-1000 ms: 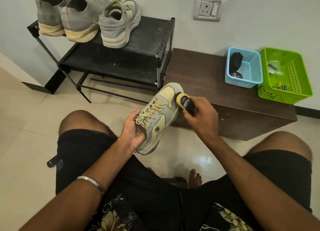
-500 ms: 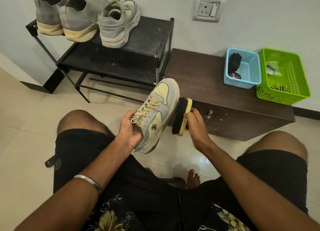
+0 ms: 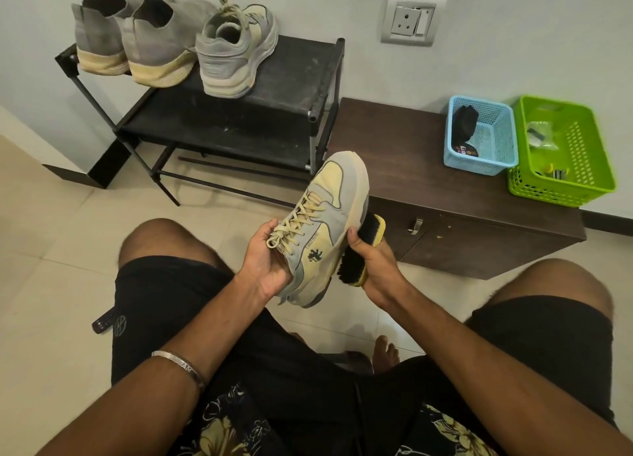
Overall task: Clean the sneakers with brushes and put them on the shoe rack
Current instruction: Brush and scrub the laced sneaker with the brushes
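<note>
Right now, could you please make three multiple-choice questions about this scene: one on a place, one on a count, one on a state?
1. Where is the blue basket?
A. on the brown cabinet
B. on the shoe rack
C. on the floor

2. How many shoes stand on the shoe rack?
A. one
B. three
C. five

3. What does the right hand hold?
A. nothing
B. a lace
C. a brush

Answers: 1 A, it sits beside the green basket. 2 B, three heels show. 3 C, bristles lie against the sneaker, gripped by the left hand.
</note>
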